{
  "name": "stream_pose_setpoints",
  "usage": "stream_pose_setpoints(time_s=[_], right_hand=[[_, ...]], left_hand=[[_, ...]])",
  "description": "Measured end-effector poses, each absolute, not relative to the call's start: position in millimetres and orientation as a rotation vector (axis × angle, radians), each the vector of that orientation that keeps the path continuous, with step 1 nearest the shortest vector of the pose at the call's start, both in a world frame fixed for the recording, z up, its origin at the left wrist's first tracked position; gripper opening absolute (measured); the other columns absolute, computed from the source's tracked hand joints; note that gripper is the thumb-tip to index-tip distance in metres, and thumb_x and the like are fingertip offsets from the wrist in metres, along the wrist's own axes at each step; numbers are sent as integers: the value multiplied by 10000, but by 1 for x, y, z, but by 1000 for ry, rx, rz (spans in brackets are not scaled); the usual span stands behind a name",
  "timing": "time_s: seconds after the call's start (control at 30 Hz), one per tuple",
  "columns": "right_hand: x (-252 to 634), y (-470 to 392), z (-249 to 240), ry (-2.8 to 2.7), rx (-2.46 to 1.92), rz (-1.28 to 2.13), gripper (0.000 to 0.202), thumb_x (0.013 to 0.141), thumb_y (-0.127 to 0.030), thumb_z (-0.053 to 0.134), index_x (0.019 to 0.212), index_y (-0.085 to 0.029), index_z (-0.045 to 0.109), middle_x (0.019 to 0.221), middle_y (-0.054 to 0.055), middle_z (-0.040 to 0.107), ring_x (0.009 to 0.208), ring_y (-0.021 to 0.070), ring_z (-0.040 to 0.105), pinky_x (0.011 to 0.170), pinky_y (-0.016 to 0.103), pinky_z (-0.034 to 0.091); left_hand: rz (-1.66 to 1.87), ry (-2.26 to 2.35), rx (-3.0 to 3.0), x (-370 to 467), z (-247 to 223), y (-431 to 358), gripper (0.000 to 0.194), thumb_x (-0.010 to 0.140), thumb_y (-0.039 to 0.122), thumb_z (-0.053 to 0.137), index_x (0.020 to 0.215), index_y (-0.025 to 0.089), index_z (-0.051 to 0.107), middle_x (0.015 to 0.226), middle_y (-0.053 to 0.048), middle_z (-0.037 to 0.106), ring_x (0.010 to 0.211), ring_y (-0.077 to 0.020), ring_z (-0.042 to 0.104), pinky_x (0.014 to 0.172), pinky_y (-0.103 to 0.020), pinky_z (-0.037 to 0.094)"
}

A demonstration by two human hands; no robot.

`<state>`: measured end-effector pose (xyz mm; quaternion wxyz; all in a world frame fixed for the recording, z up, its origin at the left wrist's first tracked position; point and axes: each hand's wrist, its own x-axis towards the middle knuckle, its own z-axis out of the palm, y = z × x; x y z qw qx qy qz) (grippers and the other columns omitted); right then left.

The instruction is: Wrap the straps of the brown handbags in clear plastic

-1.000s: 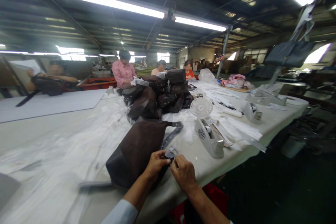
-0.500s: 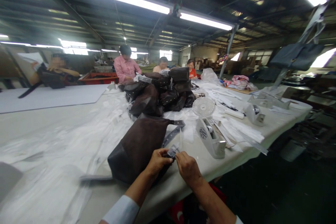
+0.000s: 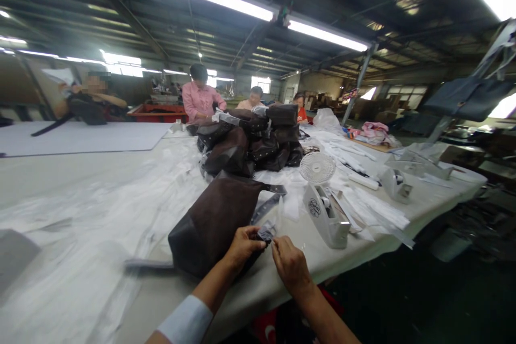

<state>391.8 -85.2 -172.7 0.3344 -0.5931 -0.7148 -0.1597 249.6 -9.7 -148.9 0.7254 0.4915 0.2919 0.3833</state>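
A dark brown bag [image 3: 215, 220] lies on its side on the covered table, in front of me. At its right end my left hand [image 3: 244, 247] is closed around a small part wrapped in grey, crinkled film [image 3: 266, 231]. What lies under that wrapping is too small to make out. Close beside it, my right hand [image 3: 289, 262] has thumb and forefinger pinched together at the edge of the wrapped part. Whatever those fingertips hold is hidden. A studded strap [image 3: 266, 207] of the bag lies just beyond my hands.
Several similar bags [image 3: 229, 150] are piled farther back. To the right stand a tape dispenser [image 3: 327, 220], a small round fan [image 3: 317, 167] and a second dispenser [image 3: 397, 185]. White wrapping sheets [image 3: 133, 193] spread across the left. Several people are at the far side, one in a pink shirt [image 3: 199, 99].
My right hand has drawn slightly away from the wrapped part, widening the gap between the hands. My left hand keeps its hold. The whole view has shifted a little.
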Motion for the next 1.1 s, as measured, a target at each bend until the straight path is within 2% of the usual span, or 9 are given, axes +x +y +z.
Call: stream_pose_setpoints(time_s=[0.17, 0.4, 0.63, 0.83, 0.97, 1.03, 1.1], right_hand=[[396, -79, -166, -2011, -1558, -400, 279, 900, -115, 331, 795, -162, 585, 703, 55, 572, 646, 164, 570, 579, 261, 397], [408, -72, -151, -2199, -1548, -373, 190, 839, -127, 411, 741, -165, 569, 666, 39, 589, 615, 164, 577, 546, 265, 365], [399, -71, -162, -1987, -1635, -550, 192, 815, -138, 392, 693, -162, 539, 624, 31, 562, 540, 142, 550, 504, 254, 326], [370, -85, -178, -1910, -1544, -500, 237, 833, -148, 351, 695, -165, 543, 611, 30, 542, 536, 146, 543, 508, 254, 348], [356, -96, -187, -1772, -1485, -138, 251, 848, -207, 366, 705, -172, 569, 626, 31, 571, 589, 148, 567, 553, 241, 404], [357, -98, -186, -1470, -1564, 200, 255, 859, -319, 412, 734, -174, 580, 577, 10, 569, 543, 142, 561, 534, 240, 427], [362, -98, -182, -1114, -1614, 555, 332, 839, -466, 455, 755, -168, 576, 483, -24, 529, 427, 126, 513, 440, 229, 408]], left_hand=[[834, 646, 1103, 250, -148, -9, 350, 460, 90, 747, 808, 85, 709, 714, -54, 707, 613, -133, 582, 605, -240, 425], [825, 583, 1234, 251, -154, -8, 283, 507, 107, 731, 790, 93, 717, 711, -47, 698, 629, -143, 586, 606, -241, 430], [903, 664, 1212, 254, -157, -6, 300, 487, 69, 698, 785, 93, 723, 702, -45, 704, 622, -147, 592, 602, -242, 430], [912, 685, 1104, 253, -157, -5, 356, 430, 91, 743, 784, 92, 709, 709, -50, 694, 635, -153, 588, 621, -260, 433], [886, 661, 1038, 250, -157, -5, 388, 445, 136, 763, 825, 94, 700, 712, -46, 680, 654, -144, 582, 642, -260, 426], [878, 642, 1029, 248, -155, -6, 418, 446, 147, 770, 854, 96, 697, 716, -45, 675, 661, -142, 579, 647, -260, 424], [870, 617, 1051, 247, -152, -7, 425, 447, 152, 777, 861, 95, 699, 732, -49, 678, 671, -143, 579, 654, -259, 423]])
